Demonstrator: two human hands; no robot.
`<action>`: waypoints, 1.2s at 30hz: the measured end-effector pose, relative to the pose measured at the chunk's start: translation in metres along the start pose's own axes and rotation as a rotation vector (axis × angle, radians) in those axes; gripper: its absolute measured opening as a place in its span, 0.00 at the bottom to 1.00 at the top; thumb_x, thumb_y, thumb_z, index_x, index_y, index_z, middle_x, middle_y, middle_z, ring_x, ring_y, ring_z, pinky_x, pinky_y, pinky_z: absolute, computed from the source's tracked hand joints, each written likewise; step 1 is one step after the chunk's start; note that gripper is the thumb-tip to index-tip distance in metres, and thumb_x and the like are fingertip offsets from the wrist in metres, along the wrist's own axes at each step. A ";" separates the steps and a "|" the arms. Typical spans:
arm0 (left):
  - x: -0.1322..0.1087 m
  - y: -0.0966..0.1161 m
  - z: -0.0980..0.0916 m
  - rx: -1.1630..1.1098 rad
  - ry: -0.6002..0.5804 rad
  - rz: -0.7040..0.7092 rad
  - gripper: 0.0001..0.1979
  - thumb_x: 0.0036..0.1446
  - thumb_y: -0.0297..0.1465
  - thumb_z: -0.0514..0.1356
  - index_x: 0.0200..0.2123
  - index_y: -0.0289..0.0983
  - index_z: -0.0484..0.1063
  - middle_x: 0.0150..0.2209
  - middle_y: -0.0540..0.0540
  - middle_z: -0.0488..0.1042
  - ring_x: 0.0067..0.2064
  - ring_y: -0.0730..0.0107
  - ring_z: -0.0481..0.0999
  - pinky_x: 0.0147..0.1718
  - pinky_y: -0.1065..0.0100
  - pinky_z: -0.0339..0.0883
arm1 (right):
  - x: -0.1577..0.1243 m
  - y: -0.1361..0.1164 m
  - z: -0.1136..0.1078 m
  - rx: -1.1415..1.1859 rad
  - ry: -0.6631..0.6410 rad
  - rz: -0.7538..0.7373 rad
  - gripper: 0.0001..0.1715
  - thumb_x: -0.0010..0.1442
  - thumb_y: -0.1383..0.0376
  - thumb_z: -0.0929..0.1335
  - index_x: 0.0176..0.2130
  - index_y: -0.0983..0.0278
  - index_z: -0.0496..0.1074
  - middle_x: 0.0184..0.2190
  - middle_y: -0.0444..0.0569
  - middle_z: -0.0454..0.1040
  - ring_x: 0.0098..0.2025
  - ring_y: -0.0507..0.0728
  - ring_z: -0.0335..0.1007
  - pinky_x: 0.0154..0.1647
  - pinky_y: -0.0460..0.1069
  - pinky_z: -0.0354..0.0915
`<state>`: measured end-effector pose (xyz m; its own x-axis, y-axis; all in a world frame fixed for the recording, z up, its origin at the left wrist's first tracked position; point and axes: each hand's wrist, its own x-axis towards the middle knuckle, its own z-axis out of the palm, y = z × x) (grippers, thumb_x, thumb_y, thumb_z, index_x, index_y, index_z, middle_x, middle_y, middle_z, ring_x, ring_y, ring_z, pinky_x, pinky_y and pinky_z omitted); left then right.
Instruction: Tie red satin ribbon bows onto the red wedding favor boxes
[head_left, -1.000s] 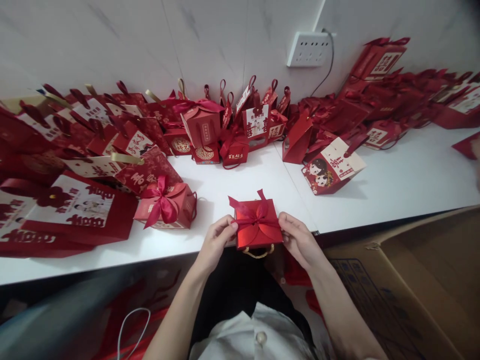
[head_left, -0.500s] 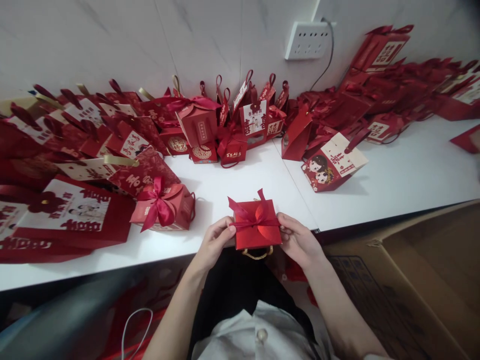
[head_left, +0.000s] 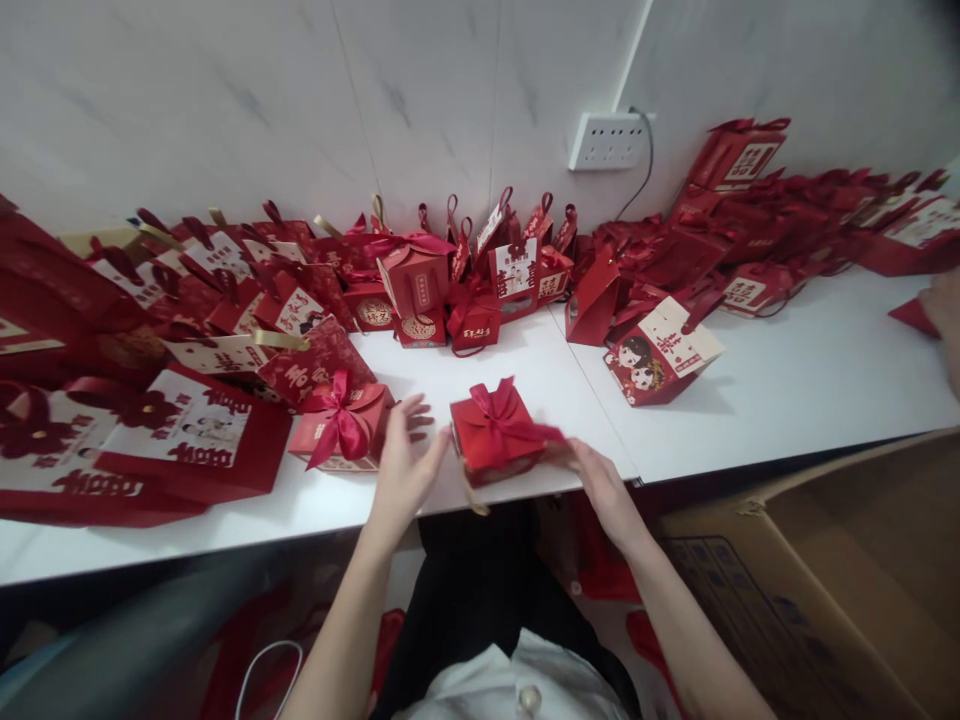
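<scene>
A small red gift box sits near the table's front edge, a dark pink ribbon bow across its top. My left hand is just left of it, fingers spread and holding nothing. At the box's right side, my right hand has its fingertips closed at the ribbon's tail; motion smears them a little. The gold cord handle hangs at the box's front left corner. Beyond my left hand stands a lighter red box with a pink bow.
Many red gift boxes line the wall on the white table. A box with a cartoon couple stands at right. Another person's hand reaches in at the right edge. An open cardboard carton is below, right.
My left hand has let go of the ribbon and opened, moving left. The red box has turned and its cord handle has swung to the left. Another person's hand has appeared at far right.
</scene>
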<state>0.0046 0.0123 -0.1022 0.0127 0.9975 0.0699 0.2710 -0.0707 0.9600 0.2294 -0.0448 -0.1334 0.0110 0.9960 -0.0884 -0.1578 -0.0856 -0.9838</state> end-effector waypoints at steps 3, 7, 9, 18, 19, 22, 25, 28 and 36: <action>0.002 -0.001 -0.003 -0.047 0.130 0.044 0.17 0.56 0.38 0.56 0.48 0.39 0.63 0.50 0.42 0.67 0.53 0.64 0.67 0.54 0.60 0.59 | -0.029 -0.004 -0.010 0.083 -0.257 0.097 0.34 0.63 0.46 0.56 0.19 0.63 0.69 0.12 0.46 0.68 0.16 0.54 0.65 0.35 0.55 0.66; -0.006 0.004 0.000 -0.021 0.075 0.025 0.16 0.59 0.40 0.54 0.47 0.39 0.64 0.51 0.42 0.66 0.56 0.62 0.65 0.57 0.57 0.56 | -0.020 -0.009 -0.022 -0.041 0.049 -0.030 0.24 0.61 0.52 0.64 0.20 0.63 0.67 0.14 0.43 0.66 0.18 0.52 0.64 0.30 0.51 0.64; -0.008 0.006 0.005 -0.019 0.075 0.010 0.17 0.58 0.41 0.55 0.48 0.40 0.63 0.52 0.42 0.66 0.57 0.61 0.64 0.56 0.57 0.57 | 0.004 -0.008 -0.020 -0.174 0.166 -0.125 0.15 0.56 0.54 0.68 0.29 0.63 0.70 0.26 0.46 0.73 0.31 0.55 0.71 0.36 0.50 0.66; 0.016 0.000 0.020 -0.152 -0.160 0.016 0.20 0.55 0.38 0.58 0.49 0.39 0.60 0.53 0.42 0.68 0.56 0.64 0.67 0.56 0.60 0.58 | 0.035 -0.006 0.022 -0.319 -0.089 -0.177 0.30 0.59 0.54 0.66 0.57 0.60 0.57 0.56 0.55 0.64 0.57 0.60 0.62 0.58 0.57 0.59; 0.016 0.000 0.019 -0.131 -0.173 0.027 0.20 0.54 0.37 0.58 0.50 0.39 0.61 0.54 0.42 0.68 0.56 0.63 0.67 0.57 0.60 0.57 | 0.025 -0.008 0.023 -0.356 -0.083 -0.157 0.29 0.59 0.55 0.66 0.56 0.60 0.57 0.56 0.54 0.64 0.56 0.60 0.63 0.57 0.58 0.60; 0.013 -0.002 0.010 -0.128 -0.242 0.019 0.21 0.54 0.37 0.58 0.52 0.39 0.62 0.57 0.42 0.66 0.57 0.61 0.66 0.58 0.59 0.56 | -0.003 -0.010 0.022 -0.391 -0.141 -0.088 0.28 0.59 0.56 0.66 0.56 0.58 0.57 0.54 0.54 0.66 0.52 0.60 0.67 0.53 0.57 0.63; 0.008 -0.002 0.001 -0.184 -0.351 -0.012 0.24 0.54 0.38 0.59 0.54 0.39 0.62 0.59 0.41 0.64 0.60 0.60 0.63 0.58 0.60 0.56 | -0.013 -0.010 0.018 -0.374 -0.175 -0.073 0.30 0.57 0.55 0.68 0.56 0.58 0.56 0.54 0.55 0.65 0.51 0.60 0.67 0.50 0.58 0.65; 0.001 0.000 -0.004 -0.148 -0.351 -0.026 0.28 0.53 0.39 0.60 0.56 0.40 0.58 0.62 0.41 0.60 0.63 0.61 0.59 0.59 0.62 0.54 | -0.006 -0.009 0.016 -0.461 -0.118 -0.146 0.51 0.46 0.55 0.75 0.60 0.57 0.49 0.62 0.58 0.52 0.62 0.65 0.54 0.57 0.61 0.59; -0.032 0.014 -0.017 0.141 -0.177 -0.213 0.18 0.54 0.47 0.56 0.25 0.38 0.62 0.23 0.53 0.64 0.26 0.73 0.65 0.27 0.72 0.58 | 0.007 -0.009 0.028 -0.547 -0.218 -0.135 0.66 0.43 0.57 0.76 0.66 0.56 0.36 0.66 0.58 0.43 0.66 0.67 0.46 0.64 0.62 0.50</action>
<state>-0.0085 -0.0203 -0.0862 0.1058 0.9762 -0.1891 0.4163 0.1292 0.9000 0.2036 -0.0364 -0.1207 -0.2162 0.9761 0.0201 0.3626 0.0994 -0.9266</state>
